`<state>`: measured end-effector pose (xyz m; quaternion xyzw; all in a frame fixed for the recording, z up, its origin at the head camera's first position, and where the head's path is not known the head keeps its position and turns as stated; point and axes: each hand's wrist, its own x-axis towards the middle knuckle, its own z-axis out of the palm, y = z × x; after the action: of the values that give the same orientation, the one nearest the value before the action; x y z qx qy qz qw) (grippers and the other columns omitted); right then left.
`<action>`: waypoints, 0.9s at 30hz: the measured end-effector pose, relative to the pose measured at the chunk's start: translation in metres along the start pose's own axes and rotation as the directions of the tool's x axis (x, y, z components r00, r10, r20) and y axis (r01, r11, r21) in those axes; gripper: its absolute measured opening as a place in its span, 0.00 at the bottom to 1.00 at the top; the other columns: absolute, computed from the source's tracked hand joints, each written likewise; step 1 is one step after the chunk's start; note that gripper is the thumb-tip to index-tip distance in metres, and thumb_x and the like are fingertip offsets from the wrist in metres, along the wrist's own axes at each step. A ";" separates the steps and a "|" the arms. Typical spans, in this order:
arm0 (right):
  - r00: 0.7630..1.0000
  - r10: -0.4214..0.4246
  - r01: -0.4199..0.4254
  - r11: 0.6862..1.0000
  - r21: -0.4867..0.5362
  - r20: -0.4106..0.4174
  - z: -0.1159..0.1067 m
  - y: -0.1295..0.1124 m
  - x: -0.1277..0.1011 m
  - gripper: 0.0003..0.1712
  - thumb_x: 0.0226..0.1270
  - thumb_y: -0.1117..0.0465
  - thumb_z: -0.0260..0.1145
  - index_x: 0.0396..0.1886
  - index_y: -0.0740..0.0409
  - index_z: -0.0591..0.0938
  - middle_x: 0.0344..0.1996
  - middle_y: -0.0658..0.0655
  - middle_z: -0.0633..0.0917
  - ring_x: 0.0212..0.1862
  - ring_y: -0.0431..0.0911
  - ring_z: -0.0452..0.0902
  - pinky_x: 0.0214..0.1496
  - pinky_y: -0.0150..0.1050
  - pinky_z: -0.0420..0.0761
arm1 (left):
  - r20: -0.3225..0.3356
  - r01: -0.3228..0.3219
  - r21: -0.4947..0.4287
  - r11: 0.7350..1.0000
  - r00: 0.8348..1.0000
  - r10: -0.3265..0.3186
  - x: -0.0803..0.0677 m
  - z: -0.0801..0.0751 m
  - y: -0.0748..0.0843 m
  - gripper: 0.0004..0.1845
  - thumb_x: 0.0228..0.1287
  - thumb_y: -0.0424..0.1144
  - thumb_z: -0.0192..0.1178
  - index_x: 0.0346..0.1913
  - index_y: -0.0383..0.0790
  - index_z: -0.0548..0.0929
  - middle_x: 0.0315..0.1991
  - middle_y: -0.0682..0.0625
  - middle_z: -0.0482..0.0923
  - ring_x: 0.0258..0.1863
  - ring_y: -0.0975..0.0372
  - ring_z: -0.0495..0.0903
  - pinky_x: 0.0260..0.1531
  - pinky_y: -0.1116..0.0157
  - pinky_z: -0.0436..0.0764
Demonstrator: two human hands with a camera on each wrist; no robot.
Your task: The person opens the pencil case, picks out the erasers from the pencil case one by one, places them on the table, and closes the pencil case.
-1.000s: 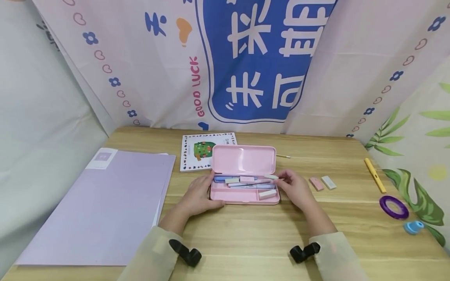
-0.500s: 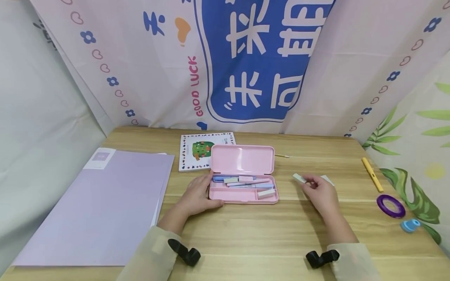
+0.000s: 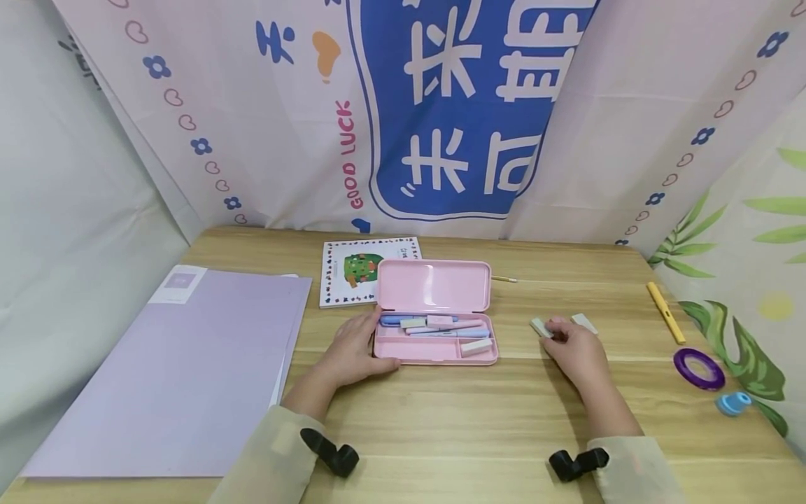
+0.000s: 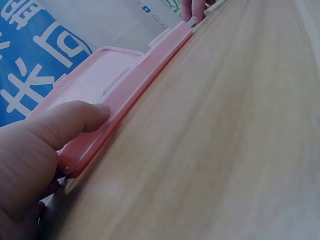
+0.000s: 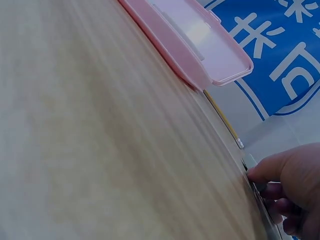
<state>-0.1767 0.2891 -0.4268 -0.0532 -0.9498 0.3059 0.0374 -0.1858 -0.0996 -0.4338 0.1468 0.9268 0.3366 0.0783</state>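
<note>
A pink pencil case point(image 3: 418, 352) lies with its lid up, holding several pens and erasers. My left hand point(image 3: 354, 350) grips its left end, thumb along the front wall, as the left wrist view also shows. To the right of the case, my right hand point(image 3: 576, 348) pinches a pale green eraser point(image 3: 539, 327) down at the table top. The right wrist view shows thumb and fingertips at this eraser point(image 5: 250, 161). Just behind the hand lies a white eraser point(image 3: 584, 323). The pink eraser seen earlier beside it is hidden by my right hand.
A purple folder point(image 3: 170, 378) covers the table's left side. Behind the case lie a picture booklet point(image 3: 340, 283) and a pencil point(image 3: 504, 279). Along the right edge are a yellow pen point(image 3: 666, 313), a purple ring point(image 3: 676, 362) and a small blue object point(image 3: 732, 404).
My right hand has carried the pale green eraser from the pencil case rightward and lowered it to the table near the other erasers. The left hand has stayed on the case.
</note>
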 end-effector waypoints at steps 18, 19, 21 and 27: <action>0.959 -0.284 0.283 0.952 0.115 -0.015 0.042 -0.069 0.007 0.18 0.64 0.54 0.68 0.51 0.58 0.85 0.51 0.61 0.85 0.53 0.57 0.79 0.56 0.55 0.79 | 0.001 0.009 -0.004 1.000 1.000 -0.009 -0.001 -0.003 -0.003 0.60 0.49 0.59 0.71 0.78 0.38 0.50 0.76 0.40 0.56 0.76 0.47 0.54 0.77 0.46 0.49; 0.951 -0.308 0.307 0.945 0.116 -0.011 0.047 -0.075 0.008 0.18 0.63 0.54 0.69 0.50 0.58 0.86 0.50 0.61 0.86 0.53 0.57 0.79 0.57 0.55 0.79 | 0.001 0.010 -0.003 1.000 1.000 -0.010 -0.001 -0.002 -0.003 0.60 0.49 0.59 0.71 0.78 0.38 0.49 0.76 0.40 0.56 0.76 0.47 0.54 0.77 0.46 0.49; 0.936 -0.352 0.350 0.930 0.112 -0.003 0.054 -0.085 0.009 0.17 0.62 0.55 0.70 0.48 0.58 0.86 0.49 0.60 0.86 0.54 0.57 0.79 0.59 0.55 0.78 | 0.001 0.010 -0.007 1.000 1.000 -0.010 -0.001 -0.002 -0.003 0.60 0.49 0.59 0.71 0.78 0.39 0.49 0.76 0.40 0.56 0.76 0.48 0.54 0.77 0.47 0.49; 0.919 -0.391 0.386 0.918 0.086 0.050 0.070 -0.107 0.013 0.16 0.59 0.56 0.72 0.45 0.57 0.88 0.42 0.56 0.88 0.48 0.51 0.78 0.55 0.49 0.78 | 0.004 0.011 -0.007 1.000 1.000 -0.011 0.000 0.000 -0.001 0.60 0.48 0.59 0.71 0.78 0.39 0.49 0.76 0.41 0.56 0.76 0.48 0.54 0.77 0.47 0.48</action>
<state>-0.2054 0.1641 -0.4206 0.1482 -0.9301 0.3292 0.0677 -0.1859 -0.1008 -0.4345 0.1418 0.9264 0.3389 0.0823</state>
